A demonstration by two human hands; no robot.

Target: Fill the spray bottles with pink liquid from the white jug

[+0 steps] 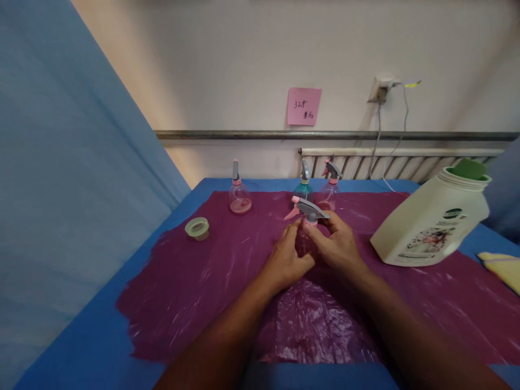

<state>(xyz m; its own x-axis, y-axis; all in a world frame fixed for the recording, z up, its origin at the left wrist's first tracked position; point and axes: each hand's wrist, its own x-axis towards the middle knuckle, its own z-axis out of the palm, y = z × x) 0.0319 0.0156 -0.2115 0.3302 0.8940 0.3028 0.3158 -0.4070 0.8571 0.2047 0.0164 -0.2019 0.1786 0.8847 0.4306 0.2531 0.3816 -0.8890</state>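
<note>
A spray bottle (310, 210) with a grey and pink trigger head stands upright between my hands, over the middle of the purple plastic sheet (219, 292). My left hand (288, 257) wraps round the left side of its clear body. At the neck, my right hand (337, 244) has its fingers closed on the pink collar. Most of the bottle's body is hidden by my fingers. Just behind it are a teal spray bottle (303, 189) and another pink-collared spray bottle (330, 190).
Back left stands a spray bottle (240, 197) with a little pink liquid. A small lidded tub (197, 228) sits at left. To the right is a large cream jug (430, 222) with a green piece in its mouth; a yellow cloth (501, 266) lies at the far right edge.
</note>
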